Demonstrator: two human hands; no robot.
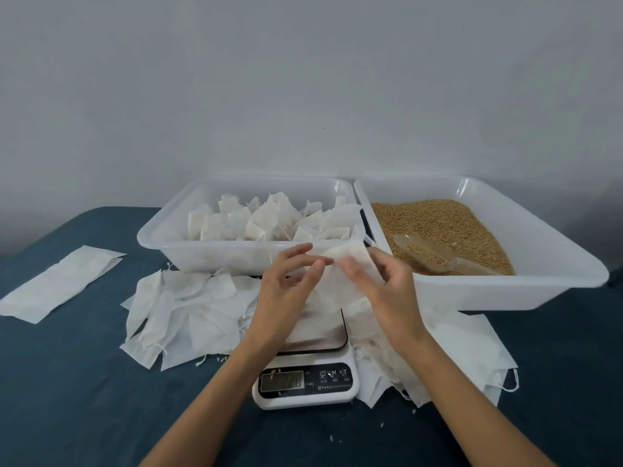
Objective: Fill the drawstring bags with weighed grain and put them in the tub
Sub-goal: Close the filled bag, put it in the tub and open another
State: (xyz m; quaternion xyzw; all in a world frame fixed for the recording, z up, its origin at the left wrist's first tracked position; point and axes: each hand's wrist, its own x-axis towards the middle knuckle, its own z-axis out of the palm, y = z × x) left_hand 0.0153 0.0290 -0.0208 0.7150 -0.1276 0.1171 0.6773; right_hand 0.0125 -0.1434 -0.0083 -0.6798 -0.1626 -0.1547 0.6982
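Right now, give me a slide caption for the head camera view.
Both hands, left and right, hold an empty drawstring bag above the scale.

An improvised home packing station is shown: a surface draped in dark teal fabric (77, 382) is set against a bare grey wall (303, 79), and a small kitchen scale (305, 382) and white plastic tubs (488, 291) are laid out.

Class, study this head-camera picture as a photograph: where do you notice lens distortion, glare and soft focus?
Head view: wide-angle bending curves the table edge at far left; small glare spots sit on the grain tub rim; light is soft and even, shadows faint; the scale display is too blurred to read; the bag in both hands looks soft-edged.
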